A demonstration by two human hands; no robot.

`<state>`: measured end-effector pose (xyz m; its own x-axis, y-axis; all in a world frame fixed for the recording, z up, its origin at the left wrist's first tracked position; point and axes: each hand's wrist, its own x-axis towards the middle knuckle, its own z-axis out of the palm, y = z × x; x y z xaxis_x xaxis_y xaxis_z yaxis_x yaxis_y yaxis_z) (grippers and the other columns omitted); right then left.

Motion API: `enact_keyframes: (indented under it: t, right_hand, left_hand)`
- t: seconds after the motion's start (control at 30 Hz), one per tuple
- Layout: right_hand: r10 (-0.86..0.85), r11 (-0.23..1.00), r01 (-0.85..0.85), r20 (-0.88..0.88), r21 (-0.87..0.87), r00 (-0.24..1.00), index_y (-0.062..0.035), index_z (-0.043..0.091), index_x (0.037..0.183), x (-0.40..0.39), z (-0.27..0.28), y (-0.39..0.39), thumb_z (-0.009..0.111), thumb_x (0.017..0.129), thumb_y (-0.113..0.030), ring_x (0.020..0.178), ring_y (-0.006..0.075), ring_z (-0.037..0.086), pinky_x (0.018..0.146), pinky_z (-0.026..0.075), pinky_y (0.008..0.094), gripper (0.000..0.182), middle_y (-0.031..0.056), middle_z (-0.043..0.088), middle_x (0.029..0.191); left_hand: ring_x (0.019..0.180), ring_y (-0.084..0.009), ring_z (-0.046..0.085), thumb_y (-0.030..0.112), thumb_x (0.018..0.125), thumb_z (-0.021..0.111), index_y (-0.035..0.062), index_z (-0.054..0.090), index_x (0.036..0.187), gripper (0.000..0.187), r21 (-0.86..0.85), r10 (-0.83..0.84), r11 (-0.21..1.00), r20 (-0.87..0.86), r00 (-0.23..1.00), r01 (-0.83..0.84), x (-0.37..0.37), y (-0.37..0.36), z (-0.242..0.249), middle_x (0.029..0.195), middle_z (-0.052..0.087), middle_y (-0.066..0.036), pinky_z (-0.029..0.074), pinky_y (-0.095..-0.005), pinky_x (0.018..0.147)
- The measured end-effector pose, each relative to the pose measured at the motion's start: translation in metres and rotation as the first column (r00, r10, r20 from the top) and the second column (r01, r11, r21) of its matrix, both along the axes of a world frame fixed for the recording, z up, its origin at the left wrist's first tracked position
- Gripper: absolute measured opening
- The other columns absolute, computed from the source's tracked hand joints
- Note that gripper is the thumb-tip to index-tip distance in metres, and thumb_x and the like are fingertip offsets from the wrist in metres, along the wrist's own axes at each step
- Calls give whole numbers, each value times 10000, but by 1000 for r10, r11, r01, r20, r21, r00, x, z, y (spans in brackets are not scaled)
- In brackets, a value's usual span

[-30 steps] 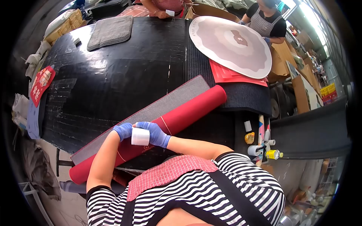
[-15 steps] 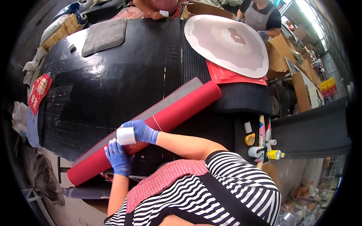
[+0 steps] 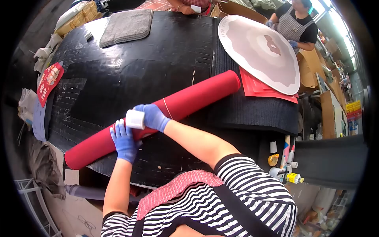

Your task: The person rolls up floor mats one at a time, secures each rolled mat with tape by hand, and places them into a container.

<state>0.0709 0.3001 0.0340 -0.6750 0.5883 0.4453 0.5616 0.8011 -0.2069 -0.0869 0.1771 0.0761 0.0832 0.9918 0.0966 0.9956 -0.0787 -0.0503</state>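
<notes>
A long red mat, wound into a roll, lies slantwise across the black table. My right hand, in a blue glove, is closed around a white roll of tape and rests against the mat's upper side. Left of it, my gloved left hand lies on the near side of the mat with its fingers stretched out, fingertips close to the tape. A thin pale band crosses the mat just beyond my right hand.
A grey folded mat lies at the table's far side. An oval bear mat covers red sheets at right. Tape rolls and a yellow-labelled bottle stand at lower right. Two people are across the table.
The mat has rolled away from my body, and the grey strip along its far side no longer shows. Both hands moved along with it, the tape still in my right hand.
</notes>
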Motion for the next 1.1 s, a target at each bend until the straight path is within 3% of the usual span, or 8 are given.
enact_keyframes:
  t: [0.2,0.23,0.57,0.8,0.9,0.97,1.03,1.1]
  right_hand:
    - [-149,614,-496,-707,-614,691,-106,671,1125,-8,-7,1,628,920,-154,1028,157,689,851,548,282,215,43,712,1069]
    - [-23,939,-129,-435,-317,900,-111,693,1062,3,21,2,701,857,-159,942,192,710,809,562,310,210,55,725,991]
    - [-77,960,71,-13,-271,997,-129,718,1027,-44,28,148,744,825,-261,929,256,718,823,567,313,243,71,740,1004]
    - [36,926,-208,-476,-314,879,-70,704,1072,-5,33,36,670,887,-51,931,222,704,806,557,322,189,98,711,975]
    - [-83,808,-303,-606,-506,791,-34,690,1075,25,35,-29,615,940,-38,896,208,686,791,548,340,155,85,680,992]
    - [-758,-124,-895,-541,-429,365,15,673,1061,45,36,-74,583,975,-123,878,181,686,777,550,345,185,76,689,931]
    - [-324,379,-539,-653,-752,684,-4,692,1030,79,50,-133,580,1001,-105,911,153,675,800,550,316,153,68,697,957]
    - [-513,-39,-713,-598,-701,616,-25,700,1007,96,45,-168,599,995,-142,875,168,682,775,549,307,155,66,701,934]
  left_hand:
    - [1219,-339,585,412,519,926,62,523,1383,1016,-361,-4,927,258,966,100,-32,108,43,1294,620,-177,437,-435,1078]
    - [1172,-351,622,414,499,938,55,536,1386,1038,-433,-4,892,284,959,132,-39,130,48,1253,651,-194,482,-405,1037]
    - [1488,-353,255,465,509,936,118,333,1523,1229,8,-4,1000,-30,1000,4,-32,125,1,1545,353,-162,128,-569,1219]
    - [1221,-302,543,474,646,845,63,481,1421,950,29,-150,988,-2,989,150,-65,190,-9,1287,575,-141,379,-449,1080]
    - [989,-342,626,410,587,881,46,575,1234,803,66,-260,965,154,953,253,-33,146,32,1048,654,-140,475,-448,929]
    - [904,-366,642,396,557,893,49,598,1133,734,-39,-261,958,294,920,284,-5,98,47,957,665,-148,509,-454,858]
    - [893,-369,660,396,547,900,50,612,1069,690,-155,-252,936,336,907,318,24,40,64,925,674,-158,529,-450,836]
    - [946,-357,676,409,541,909,41,622,1099,727,-384,-186,858,387,903,341,42,-3,77,969,691,-164,538,-436,871]
